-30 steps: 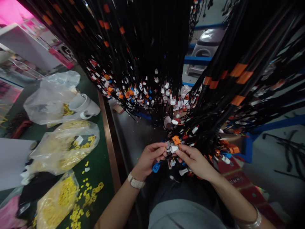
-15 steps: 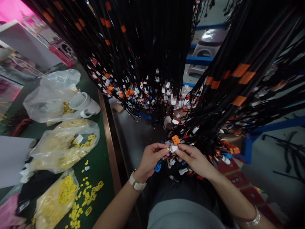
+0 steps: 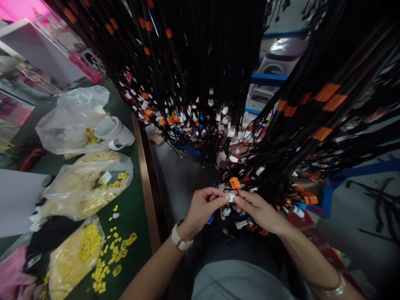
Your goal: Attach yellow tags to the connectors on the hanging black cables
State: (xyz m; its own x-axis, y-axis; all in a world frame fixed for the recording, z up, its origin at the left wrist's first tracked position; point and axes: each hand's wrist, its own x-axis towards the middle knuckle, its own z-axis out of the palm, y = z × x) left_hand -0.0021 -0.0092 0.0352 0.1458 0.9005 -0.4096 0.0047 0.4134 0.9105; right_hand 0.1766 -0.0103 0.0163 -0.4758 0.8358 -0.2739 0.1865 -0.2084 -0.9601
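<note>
My right hand (image 3: 256, 208) pinches a white wire connector (image 3: 231, 197) at the end of a black wiring harness (image 3: 268, 175). Between the thumb and finger of my left hand (image 3: 203, 207) is a small yellow clip (image 3: 227, 197), held against the connector's left end. How far the clip sits in the connector I cannot tell. Just above the fingertips rises an orange connector (image 3: 234, 183). A blue connector (image 3: 210, 218) hangs below my left fingers, partly hidden. Another white connector (image 3: 241, 224) dangles beneath my right hand.
Loose yellow clips (image 3: 109, 258) lie on the green table (image 3: 140, 225) at left, beside plastic bags (image 3: 78, 258) of them and a white mug (image 3: 117, 133). Dense black harnesses (image 3: 200, 54) hang ahead. A blue frame (image 3: 362, 171) and a grey stool (image 3: 281, 58) stand to the right.
My left hand has brought the yellow clip from just beside the white connector up against its end. The blue connector is now more covered by my left hand. The view has shifted slightly.
</note>
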